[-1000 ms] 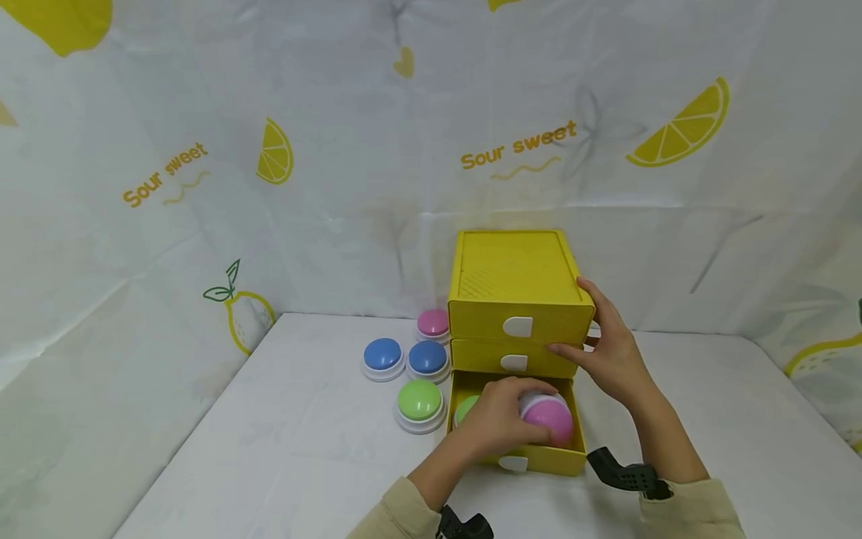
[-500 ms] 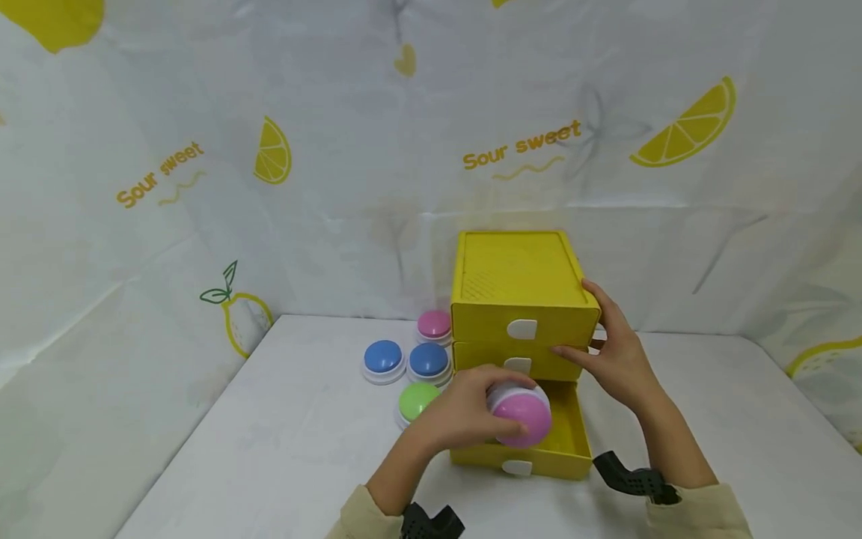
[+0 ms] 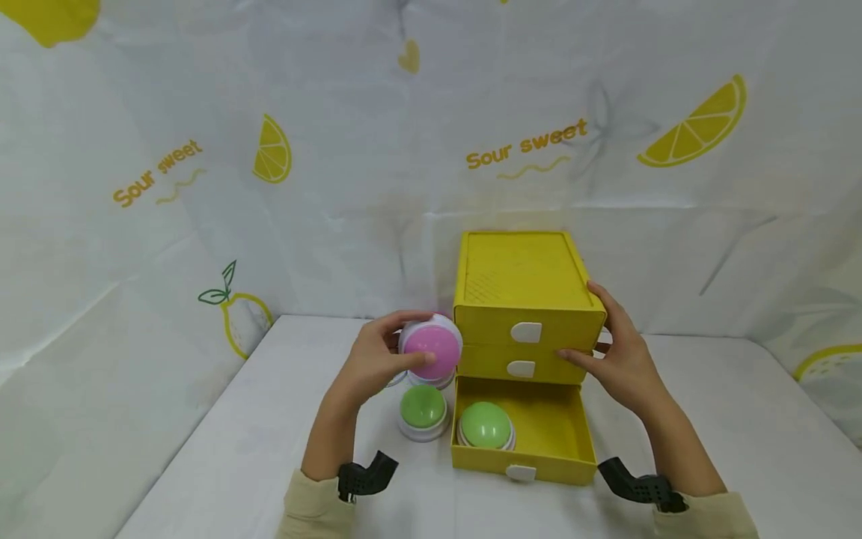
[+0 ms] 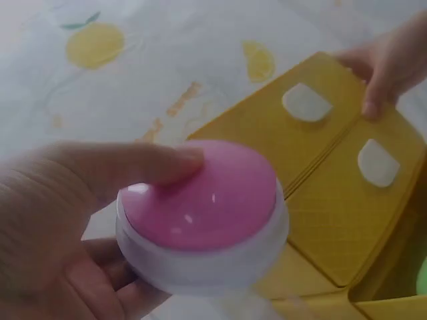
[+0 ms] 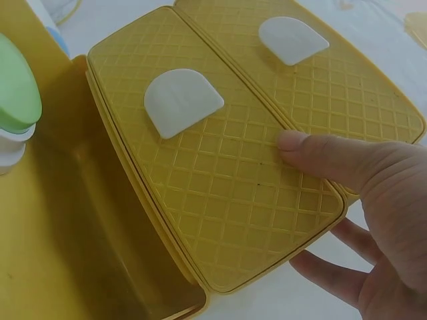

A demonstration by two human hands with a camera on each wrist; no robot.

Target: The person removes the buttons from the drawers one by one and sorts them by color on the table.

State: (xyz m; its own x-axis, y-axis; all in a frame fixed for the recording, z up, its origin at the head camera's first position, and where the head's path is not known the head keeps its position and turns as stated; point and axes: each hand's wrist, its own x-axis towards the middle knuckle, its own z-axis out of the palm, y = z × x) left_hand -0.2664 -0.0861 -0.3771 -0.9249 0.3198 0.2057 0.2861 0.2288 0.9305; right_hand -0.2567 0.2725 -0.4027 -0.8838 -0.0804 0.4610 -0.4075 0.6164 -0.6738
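My left hand (image 3: 370,361) pinches a pink push button (image 3: 434,353) with a white base, raised left of the yellow drawer cabinet (image 3: 518,269). In the left wrist view the thumb lies on its pink dome (image 4: 220,207) and the fingers are under the base. My right hand (image 3: 621,363) grips the cabinet's right front corner, its thumb (image 5: 327,157) on the front and its fingers along the side. The bottom drawer (image 3: 559,466) is pulled out; inside, at its left, sits a green push button (image 3: 485,424).
Another green push button (image 3: 423,408) stands on the white table (image 3: 269,464), left of the drawer. Further buttons behind it are mostly hidden by my left hand and the pink one. A lemon-print cloth (image 3: 350,150) hangs behind the cabinet.
My left hand has lifted the pink push button out of the bottom drawer and carried it left and up, past the cabinet's left side. The right hand keeps its grip on the cabinet.
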